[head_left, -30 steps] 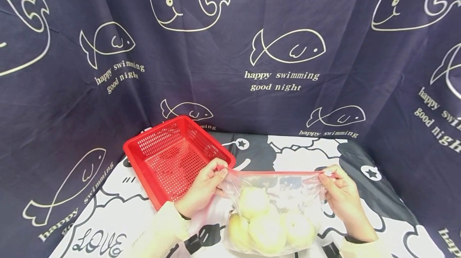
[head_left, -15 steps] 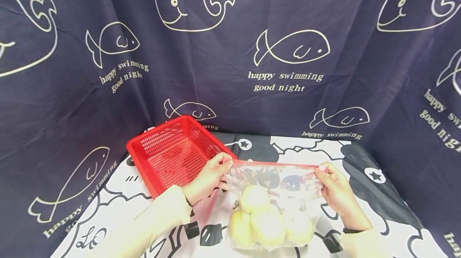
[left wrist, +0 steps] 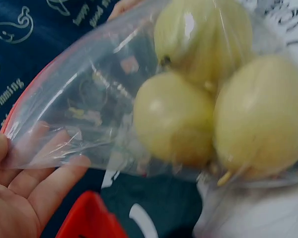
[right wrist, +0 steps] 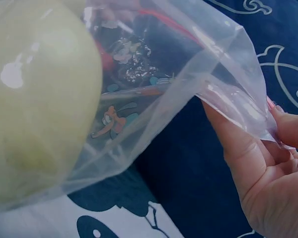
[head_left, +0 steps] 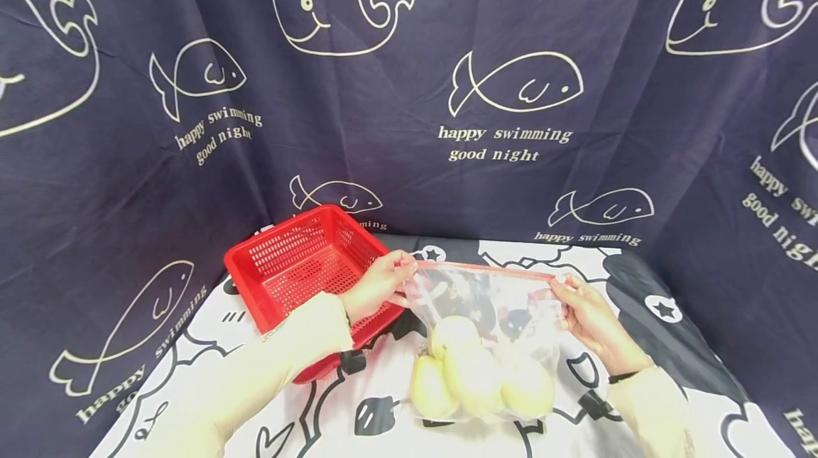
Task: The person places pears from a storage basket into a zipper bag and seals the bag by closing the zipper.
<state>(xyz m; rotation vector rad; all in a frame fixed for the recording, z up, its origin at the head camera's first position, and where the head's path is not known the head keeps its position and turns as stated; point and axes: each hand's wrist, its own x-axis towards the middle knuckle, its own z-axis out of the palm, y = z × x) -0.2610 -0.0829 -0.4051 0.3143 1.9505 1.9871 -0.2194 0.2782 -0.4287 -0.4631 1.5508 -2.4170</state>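
A clear zip bag [head_left: 488, 298] with a red zip strip hangs upright between my hands. Several pale yellow pears [head_left: 469, 376] lie bunched at its bottom. My left hand [head_left: 378, 289] pinches the left top corner between thumb and fingers. In the left wrist view, that hand [left wrist: 25, 201] has its other fingers spread along the plastic. At the opposite top corner, by the white slider [head_left: 560, 278], my right hand [head_left: 591, 319] pinches the bag. Close up in the right wrist view, the right hand [right wrist: 268, 178] grips the plastic edge, and a cartoon print [right wrist: 114, 121] shows on the bag.
A red perforated basket [head_left: 255, 284] stands at the left back of the table, partly behind my left arm. Black-and-white patterned cloth [head_left: 383, 387] covers the table. A dark blue curtain [head_left: 409, 110] with fish and whale drawings closes off the back and sides.
Both hands have raised the bag's top edge and moved it away from me. The pears have shifted slightly upward in view with the bag. Both hands keep hold of its corners.
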